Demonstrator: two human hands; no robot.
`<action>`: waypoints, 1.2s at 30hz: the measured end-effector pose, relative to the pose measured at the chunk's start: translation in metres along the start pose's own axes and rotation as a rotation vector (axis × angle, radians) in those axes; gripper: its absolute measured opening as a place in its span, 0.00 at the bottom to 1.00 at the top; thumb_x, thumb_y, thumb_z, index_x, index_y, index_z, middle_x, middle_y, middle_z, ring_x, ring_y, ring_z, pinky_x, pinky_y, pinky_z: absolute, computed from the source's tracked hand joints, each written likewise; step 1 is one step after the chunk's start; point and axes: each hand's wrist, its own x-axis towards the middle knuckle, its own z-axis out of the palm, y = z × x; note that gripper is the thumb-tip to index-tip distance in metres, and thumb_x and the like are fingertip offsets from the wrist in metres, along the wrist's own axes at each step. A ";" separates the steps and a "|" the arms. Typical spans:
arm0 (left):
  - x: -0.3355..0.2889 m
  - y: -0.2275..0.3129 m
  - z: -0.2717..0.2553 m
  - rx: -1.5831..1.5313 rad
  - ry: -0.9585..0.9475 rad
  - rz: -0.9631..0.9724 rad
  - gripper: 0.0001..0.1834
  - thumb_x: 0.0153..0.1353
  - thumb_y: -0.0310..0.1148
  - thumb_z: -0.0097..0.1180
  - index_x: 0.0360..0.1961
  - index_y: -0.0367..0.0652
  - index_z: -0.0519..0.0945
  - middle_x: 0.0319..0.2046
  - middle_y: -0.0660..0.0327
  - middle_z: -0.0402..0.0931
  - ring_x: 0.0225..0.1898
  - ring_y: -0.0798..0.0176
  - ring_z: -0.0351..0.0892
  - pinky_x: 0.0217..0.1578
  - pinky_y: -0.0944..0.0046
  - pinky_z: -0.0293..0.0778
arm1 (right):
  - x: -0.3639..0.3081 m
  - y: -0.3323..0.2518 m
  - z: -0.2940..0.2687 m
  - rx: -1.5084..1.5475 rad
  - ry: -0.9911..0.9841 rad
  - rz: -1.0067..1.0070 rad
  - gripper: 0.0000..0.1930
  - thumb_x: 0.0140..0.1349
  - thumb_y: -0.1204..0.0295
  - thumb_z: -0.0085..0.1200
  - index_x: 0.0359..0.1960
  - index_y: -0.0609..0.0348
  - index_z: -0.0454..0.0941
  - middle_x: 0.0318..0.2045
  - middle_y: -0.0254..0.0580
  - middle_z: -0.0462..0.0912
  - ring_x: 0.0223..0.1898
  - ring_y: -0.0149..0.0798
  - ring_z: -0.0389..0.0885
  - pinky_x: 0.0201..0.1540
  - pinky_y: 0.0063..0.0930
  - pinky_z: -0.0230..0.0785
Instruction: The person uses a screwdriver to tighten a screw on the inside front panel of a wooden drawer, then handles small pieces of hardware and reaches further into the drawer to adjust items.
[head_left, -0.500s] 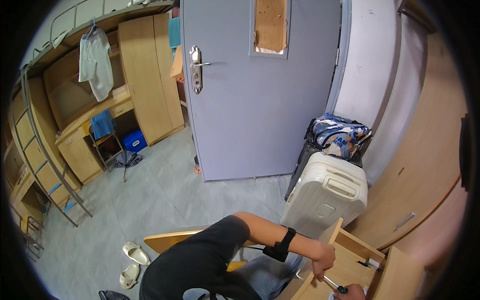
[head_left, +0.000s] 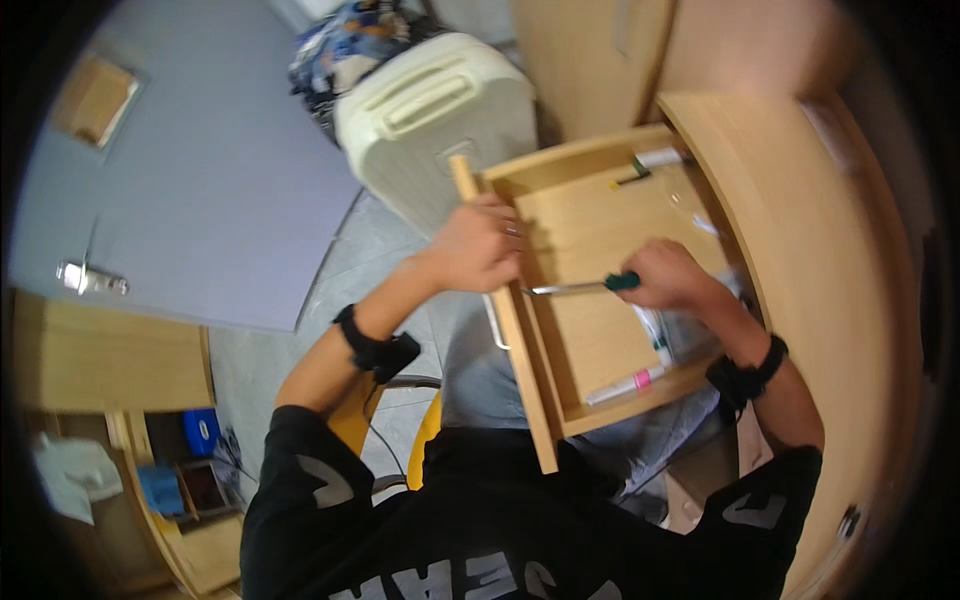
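A wooden drawer point(head_left: 583, 235) is pulled out from the desk in front of me. My left hand point(head_left: 473, 243) grips the top edge of its front panel point(head_left: 527, 385), with a ring on one finger. Inside, my right hand point(head_left: 668, 273) is closed around the green handle of a screwdriver point(head_left: 575, 289). Its metal shaft points left, and the tip is at the inner face of the front panel, close to my left fingers. A white handle point(head_left: 496, 322) shows on the panel's outer side. Beneath my right wrist lies a clear plastic packet point(head_left: 690, 335).
A white pen with a pink band point(head_left: 625, 386) and a white tube point(head_left: 660, 158) lie in the drawer. The desktop point(head_left: 800, 270) curves along the right. Beyond the drawer stands a cream suitcase point(head_left: 440, 130) with a patterned backpack point(head_left: 350, 45) behind it. A grey door point(head_left: 200, 170) fills the upper left.
My view has swung down and to the right, bringing the drawer to the middle. The left hand stays on the drawer front; the right still holds the screwdriver.
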 end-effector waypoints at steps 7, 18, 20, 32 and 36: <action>0.013 -0.012 -0.019 -0.116 -0.132 -0.062 0.13 0.37 0.33 0.46 0.22 0.42 0.81 0.24 0.57 0.80 0.28 0.51 0.75 0.39 0.55 0.70 | 0.025 0.005 0.000 -0.022 0.153 0.085 0.11 0.48 0.64 0.59 0.21 0.59 0.82 0.24 0.55 0.81 0.30 0.58 0.81 0.35 0.48 0.73; 0.019 0.006 0.009 -0.123 -0.291 -0.120 0.14 0.33 0.30 0.44 0.23 0.40 0.78 0.27 0.56 0.82 0.31 0.50 0.78 0.45 0.54 0.72 | 0.010 0.010 0.020 0.003 0.068 0.149 0.08 0.47 0.69 0.60 0.24 0.60 0.83 0.26 0.54 0.82 0.32 0.54 0.82 0.36 0.44 0.74; 0.019 0.005 0.012 -0.124 -0.291 -0.125 0.14 0.33 0.30 0.44 0.23 0.40 0.78 0.28 0.56 0.82 0.32 0.50 0.79 0.46 0.54 0.73 | 0.010 0.009 0.020 0.000 0.064 0.151 0.08 0.47 0.69 0.60 0.24 0.61 0.83 0.26 0.54 0.82 0.32 0.54 0.82 0.36 0.44 0.74; 0.022 0.012 0.017 -0.137 -0.188 -0.085 0.10 0.37 0.31 0.46 0.21 0.42 0.77 0.18 0.57 0.76 0.26 0.51 0.77 0.41 0.53 0.73 | 0.004 0.009 0.027 0.001 0.084 0.095 0.08 0.47 0.69 0.60 0.23 0.62 0.83 0.24 0.55 0.81 0.30 0.56 0.82 0.35 0.45 0.74; 0.025 0.011 0.013 -0.126 -0.280 -0.120 0.11 0.39 0.33 0.47 0.24 0.41 0.78 0.23 0.56 0.79 0.30 0.50 0.78 0.43 0.54 0.72 | 0.005 0.012 0.026 -0.021 0.086 0.062 0.08 0.47 0.68 0.60 0.23 0.61 0.83 0.23 0.55 0.81 0.30 0.57 0.82 0.34 0.47 0.74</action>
